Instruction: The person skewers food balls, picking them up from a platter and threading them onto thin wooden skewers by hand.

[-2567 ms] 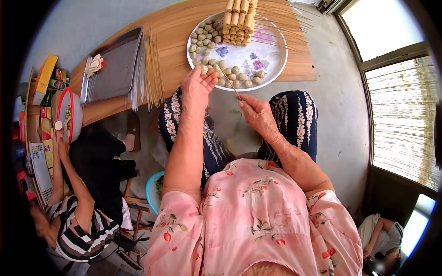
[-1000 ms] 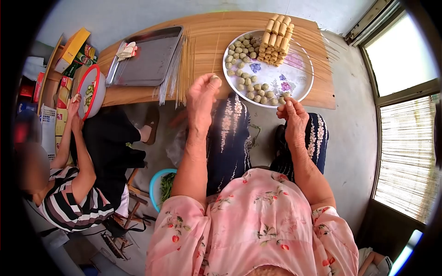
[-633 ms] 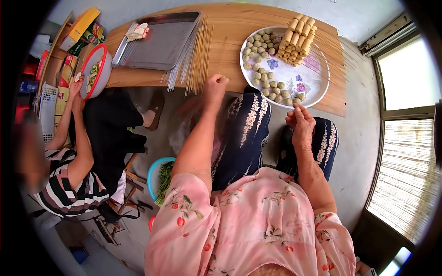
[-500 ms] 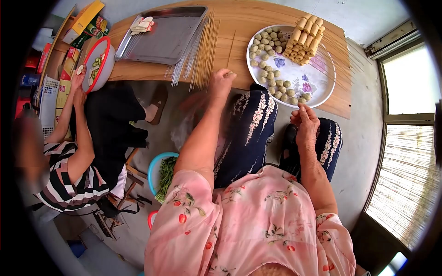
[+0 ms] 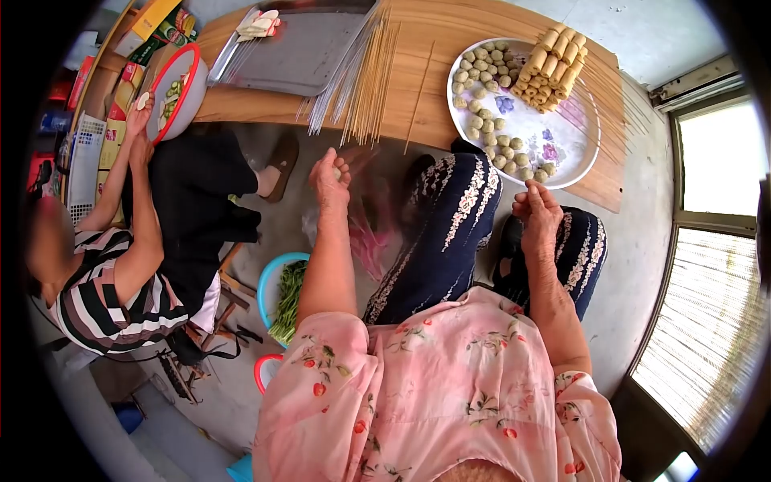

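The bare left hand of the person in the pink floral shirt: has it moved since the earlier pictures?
Yes. Against the brown wooden table, the left hand has moved leftward and back from the near edge, toward the shirt.

"What's underfoot?"
"A grey floor [image 5: 622,261], with a wooden table [image 5: 474,20] standing near a pale wall [image 5: 642,32]."
"And the light?"
"Bright at the right-hand window [image 5: 727,161], with a slatted blind [image 5: 707,313] lit up below."
"What about the left?"
"A crowded shelf [image 5: 105,72], and nearer, part of a wooden chair [image 5: 238,287]."
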### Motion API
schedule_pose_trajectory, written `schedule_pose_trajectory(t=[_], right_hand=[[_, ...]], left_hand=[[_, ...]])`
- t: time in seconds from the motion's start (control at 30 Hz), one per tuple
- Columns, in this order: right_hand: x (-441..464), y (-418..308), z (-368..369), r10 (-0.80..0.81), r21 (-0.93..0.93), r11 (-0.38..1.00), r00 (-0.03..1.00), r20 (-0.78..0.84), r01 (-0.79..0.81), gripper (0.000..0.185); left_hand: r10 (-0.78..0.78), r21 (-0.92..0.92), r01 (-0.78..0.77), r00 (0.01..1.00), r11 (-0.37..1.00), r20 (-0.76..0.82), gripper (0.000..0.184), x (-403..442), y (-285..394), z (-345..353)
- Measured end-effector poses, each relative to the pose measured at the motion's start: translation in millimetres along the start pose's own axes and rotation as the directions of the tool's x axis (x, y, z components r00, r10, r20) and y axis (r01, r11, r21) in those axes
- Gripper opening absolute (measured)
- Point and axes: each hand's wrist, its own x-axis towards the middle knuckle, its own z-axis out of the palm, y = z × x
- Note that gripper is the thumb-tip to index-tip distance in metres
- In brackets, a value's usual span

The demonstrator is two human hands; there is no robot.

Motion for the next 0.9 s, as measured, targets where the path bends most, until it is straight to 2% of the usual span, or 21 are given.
schedule_pose_trajectory(t=[0.13,0.23,0.43,0.53,0.67,0.83,0.9], right_hand=[[2,2,0,-0.001,-0.001,1.0,1.0,-0.005,0.001,0.021],[5,5,-3,-0.002,0.001,1.0,1.0,-0.014,0.002,0.021],[4,3,-2,0.009,-0.001,1.0,1.0,-0.019,-0.009,0.021],[3,2,-3,0.001,-0.012,1.0,1.0,-0.017,-0.002,0.021],[3,3,-2,-0.006,-0.009,1.0,1.0,-0.002,0.006,0.021],[-2,-2,4,0.024,-0.019,1.0,1.0,0.012,-0.024,0.019],[-6,-8,7,0.004,-0.029,1.0,0.999,0.034,-0.004,0.019]], left_hand=[[-0.018,0.136,0.015,1.0,0.991,0.016,0.016,6,-3,5],[0.0,0.144,-0.004,1.0,0.99,0.028,0.014,12,-6,8],[0.0,0.069,-0.005,0.998,0.998,0.062,0.01,16,-7,7],[-0.014,0.067,0.015,1.0,0.998,-0.005,0.01,8,-3,1],[-0.06,-0.063,0.06,0.998,0.996,-0.004,0.01,-21,17,-4],[0.083,-0.059,-0.084,0.996,0.995,-0.025,0.012,-72,33,1],[0.191,-0.003,-0.191,0.979,0.981,0.067,0.011,-101,38,13]])
